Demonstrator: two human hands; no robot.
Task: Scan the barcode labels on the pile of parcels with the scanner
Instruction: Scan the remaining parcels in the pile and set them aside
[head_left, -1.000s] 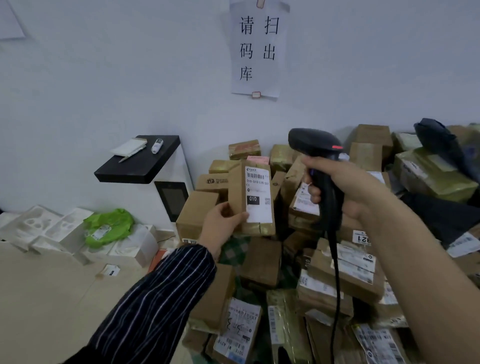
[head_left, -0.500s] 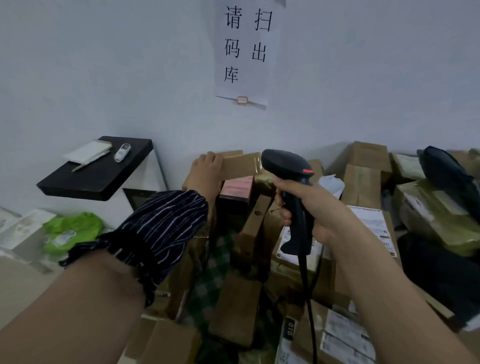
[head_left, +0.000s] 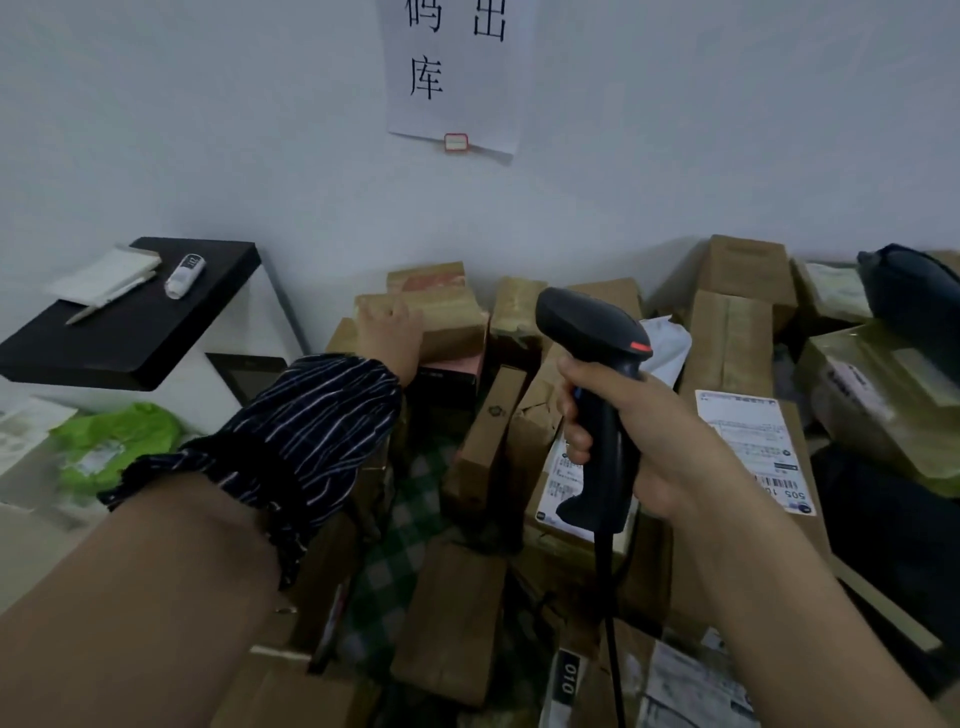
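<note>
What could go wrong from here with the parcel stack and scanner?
1. The taped parcel under the left hand sits high on the back stack; it may slide off when released.
2. The cable of the scanner in the right hand trails over loose parcels and may snag.

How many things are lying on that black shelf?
3: a white notepad at its far left, a pen beside it, a small white device to the right. None looks hidden.

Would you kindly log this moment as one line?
left hand: on taped brown cardboard parcel | right hand: grips black handheld barcode scanner
</note>
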